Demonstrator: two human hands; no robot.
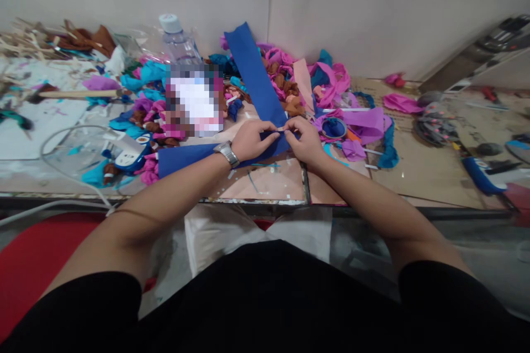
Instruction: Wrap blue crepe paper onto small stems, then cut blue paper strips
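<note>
A long dark blue strip (pixel 253 74), of cloth or paper, is bent at a sharp angle. One leg leans up toward the wall over a heap of coloured pieces, and the other runs left under my left wrist. At the bend, my left hand (pixel 253 140) pinches it between thumb and fingers. Close by on the right, my right hand (pixel 305 140) is closed in a pinch on the same strip, the fingertips of both hands nearly meeting. A small pale bit shows between them, too small to name. A metal watch (pixel 227 153) circles my left wrist.
Crumpled pink, teal and brown pieces (pixel 285 74) heap behind my hands. A clear bottle (pixel 180 41), a blurred-out bright object (pixel 194 100) and a hammer-like tool (pixel 78 94) lie leftward. A white cable (pixel 53 143) hangs over the table edge. Right are a tape roll (pixel 333 128) and pincushion-like ball (pixel 436 124).
</note>
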